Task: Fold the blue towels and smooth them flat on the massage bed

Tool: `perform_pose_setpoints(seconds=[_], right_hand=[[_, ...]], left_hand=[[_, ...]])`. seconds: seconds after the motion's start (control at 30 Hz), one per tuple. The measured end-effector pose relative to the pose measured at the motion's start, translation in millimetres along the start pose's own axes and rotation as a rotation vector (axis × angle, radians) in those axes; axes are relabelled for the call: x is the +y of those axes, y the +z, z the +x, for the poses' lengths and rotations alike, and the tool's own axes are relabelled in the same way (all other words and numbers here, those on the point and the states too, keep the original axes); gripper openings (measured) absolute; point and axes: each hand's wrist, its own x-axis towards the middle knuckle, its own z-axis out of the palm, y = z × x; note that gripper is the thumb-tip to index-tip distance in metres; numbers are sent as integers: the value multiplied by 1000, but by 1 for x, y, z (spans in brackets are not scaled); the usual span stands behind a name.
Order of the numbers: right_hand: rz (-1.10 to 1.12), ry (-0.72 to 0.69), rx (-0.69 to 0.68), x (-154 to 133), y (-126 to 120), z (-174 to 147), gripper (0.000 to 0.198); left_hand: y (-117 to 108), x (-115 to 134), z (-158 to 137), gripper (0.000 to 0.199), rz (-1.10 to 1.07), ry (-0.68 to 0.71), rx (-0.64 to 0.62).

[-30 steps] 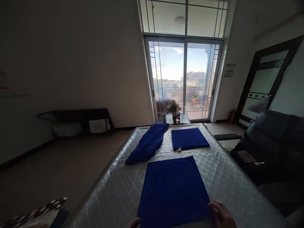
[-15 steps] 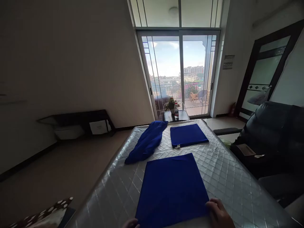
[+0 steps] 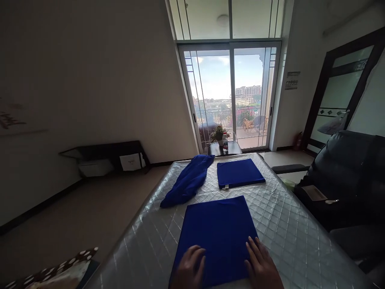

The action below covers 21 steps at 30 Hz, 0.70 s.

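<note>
A blue cloth (image 3: 219,226), laid out flat in a near square, lies in front of me on the silvery quilted mattress (image 3: 279,216). My left hand (image 3: 190,265), a little blurred, is over its near left part with the fingers loosely bent and apart. On its right edge rests my right hand (image 3: 262,263), fingers spread and nothing gripped. Beyond it is a neatly folded blue cloth (image 3: 240,172) with a small white tag on its near edge. A crumpled blue cloth (image 3: 189,180) lies to the left of that one.
At the mattress's far end a small dark table (image 3: 233,148) bears a potted plant (image 3: 219,133) and a bottle (image 3: 225,142). A black armchair (image 3: 355,172) stands on the right. Polka-dot fabric (image 3: 69,263) shows at lower left, and a low dark shelf (image 3: 99,154) is by the wall.
Both hands have left the near corners of the flat cloth. The left moved up and right over the cloth; the right shifted slightly left and up, its fingers now spread.
</note>
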Motion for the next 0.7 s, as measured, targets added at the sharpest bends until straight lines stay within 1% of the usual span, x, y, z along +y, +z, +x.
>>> perform_pose_setpoints(seconds=[0.07, 0.17, 0.23, 0.3, 0.33, 0.4, 0.47, 0.57, 0.63, 0.7], right_hand=[[-30, -7, 2, -1, 12, -1, 45], [-42, -26, 2, 7, 30, -6, 49], [-46, -20, 6, 12, 39, -10, 53], [-51, 13, 26, 14, 45, -12, 54], [-53, 33, 39, 15, 46, -12, 54], [-44, 58, 59, 16, 46, -12, 53], [-11, 42, 43, 19, 44, -12, 53], [37, 8, -27, 25, 40, -10, 53], [41, 3, -56, 28, 38, -10, 52], [36, -3, -56, 29, 39, -10, 51]], left_hand=[[24, 35, 11, 39, -46, 169, -167], [60, 81, 21, 49, -48, 379, -357], [74, 96, 25, 56, -61, 443, -426], [80, 96, 26, 60, -50, 429, -437], [79, 90, 26, 60, -28, 401, -426], [74, 68, 22, 60, 46, 315, -387], [64, 36, 16, 57, 134, 193, -337], [45, -18, 1, 53, 227, -3, -269], [34, -48, -10, 51, 251, -86, -225], [28, -68, -20, 48, 272, -127, -139]])
